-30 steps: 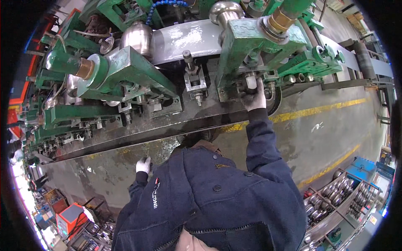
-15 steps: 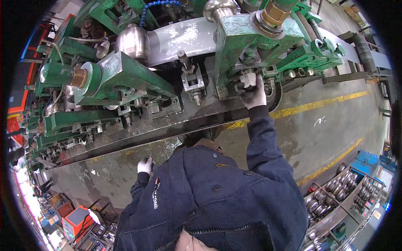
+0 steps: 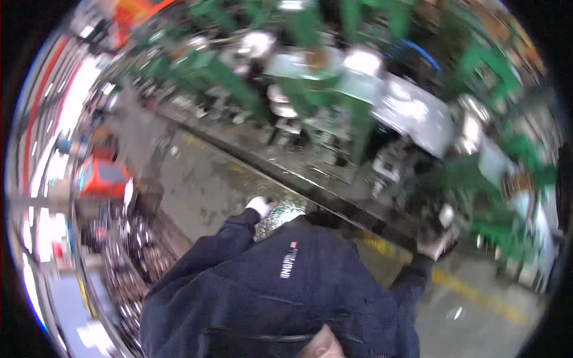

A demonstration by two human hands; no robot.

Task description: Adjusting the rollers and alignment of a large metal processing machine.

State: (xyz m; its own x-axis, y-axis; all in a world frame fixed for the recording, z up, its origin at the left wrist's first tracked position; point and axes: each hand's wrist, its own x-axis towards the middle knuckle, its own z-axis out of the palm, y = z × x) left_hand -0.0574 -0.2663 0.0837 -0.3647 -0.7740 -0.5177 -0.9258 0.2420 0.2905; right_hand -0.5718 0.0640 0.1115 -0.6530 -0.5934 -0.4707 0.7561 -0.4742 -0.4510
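The whole view is smeared by motion. My right hand (image 3: 439, 240), in a white glove with dark patches, reaches to the lower side of a green machine stand (image 3: 462, 179). Its blurred fingers look wrapped round a part beneath a pale metal end (image 3: 446, 215); I cannot make out what part it is. My left hand (image 3: 261, 206), also gloved in white, hangs over the floor to the left of my body, away from the machine. Blur hides whether its fingers are apart or closed.
A bright metal sheet (image 3: 412, 110) runs between steel rollers (image 3: 362, 61) of the green roll stands. The machine's base edge (image 3: 298, 185) slants down to the right. At left stand an orange box (image 3: 102, 177) and a rack of metal rollers (image 3: 122, 256). A yellow line (image 3: 471, 295) marks the floor.
My head view has swung toward the left, so the machine and my right hand appear farther right. My right hand remains at the machine stand, and my left stays beside my body.
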